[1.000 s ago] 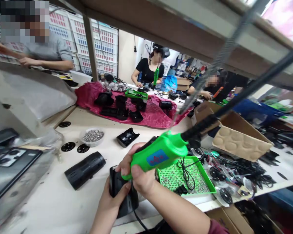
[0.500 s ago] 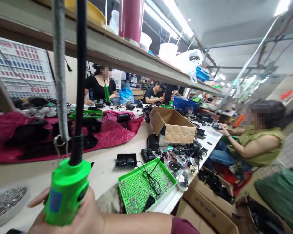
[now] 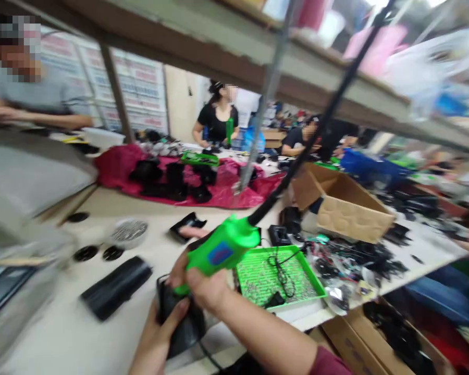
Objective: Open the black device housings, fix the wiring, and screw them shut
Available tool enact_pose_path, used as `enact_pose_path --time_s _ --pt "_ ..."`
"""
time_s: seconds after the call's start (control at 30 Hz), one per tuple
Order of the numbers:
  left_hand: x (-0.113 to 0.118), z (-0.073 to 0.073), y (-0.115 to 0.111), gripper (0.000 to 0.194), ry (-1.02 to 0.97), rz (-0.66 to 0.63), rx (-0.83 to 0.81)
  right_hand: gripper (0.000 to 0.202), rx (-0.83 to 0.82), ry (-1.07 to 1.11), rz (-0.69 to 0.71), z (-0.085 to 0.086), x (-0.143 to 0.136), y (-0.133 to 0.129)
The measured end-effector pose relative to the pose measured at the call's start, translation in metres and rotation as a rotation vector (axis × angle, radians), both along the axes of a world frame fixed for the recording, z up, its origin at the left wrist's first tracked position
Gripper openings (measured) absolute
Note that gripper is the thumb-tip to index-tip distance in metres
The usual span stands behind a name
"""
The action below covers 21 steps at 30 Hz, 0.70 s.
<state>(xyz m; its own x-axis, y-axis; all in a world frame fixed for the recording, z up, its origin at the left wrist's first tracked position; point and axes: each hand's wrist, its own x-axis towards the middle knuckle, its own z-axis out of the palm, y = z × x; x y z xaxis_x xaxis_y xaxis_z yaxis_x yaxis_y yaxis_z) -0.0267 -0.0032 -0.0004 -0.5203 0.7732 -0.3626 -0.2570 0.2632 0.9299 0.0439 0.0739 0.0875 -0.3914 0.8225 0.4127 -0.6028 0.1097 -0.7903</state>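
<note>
My right hand (image 3: pixel 209 291) is wrapped round a green electric screwdriver (image 3: pixel 229 247), with one finger stretched out past its body. A black cable runs up from the tool. The screwdriver's lower end points down at a black plastic housing (image 3: pixel 187 325) with a cord; whether it touches a screw is hidden. My left hand (image 3: pixel 158 325) grips this housing from the left, thumb on top. Left of my hands lies a black curved shell (image 3: pixel 117 286). A second black shell (image 3: pixel 187 226) lies behind the screwdriver. To the right is a green tray (image 3: pixel 252 265) of small screws.
A round bowl of metal screws (image 3: pixel 128 232) stands beside black discs (image 3: pixel 86 253). Farther back are a pink plastic sheet (image 3: pixel 234 197) with black parts and an open cardboard box (image 3: pixel 355 216). A shelf (image 3: pixel 203 67) crosses overhead. Other people sit around the table.
The view has swung left. My right hand has brought the screwdriver from upright to a slant over the black housing. My left hand and the housing have come into view.
</note>
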Motion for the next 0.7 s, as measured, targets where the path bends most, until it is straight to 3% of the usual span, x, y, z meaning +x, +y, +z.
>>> enact_pose_path --time_s 0.1,0.23,0.4,0.5,0.6,0.7 --pt "0.01 0.007 -0.007 0.081 -0.076 0.039 0.032 0.038 0.09 0.061 -0.093 0.001 0.009 -0.004" --pt "0.012 0.006 -0.003 0.079 -0.026 0.04 0.089 0.028 0.156 0.042 -0.109 -0.002 0.009 -0.008" --pt "0.003 0.002 -0.002 0.06 0.001 0.001 0.123 0.032 0.2 0.028 -0.065 -0.017 -0.007 -0.005" --pt "0.0 0.001 0.0 0.059 -0.021 -0.026 0.136 0.036 0.219 -0.026 -0.001 -0.02 -0.011 -0.002" --pt "0.0 0.004 0.0 0.068 -0.057 -0.033 0.149 0.033 0.234 0.03 -0.011 -0.007 -0.002 -0.005" --pt "0.0 0.008 -0.004 0.078 -0.194 -0.058 0.083 0.031 0.291 0.161 -0.115 0.018 0.018 -0.01"
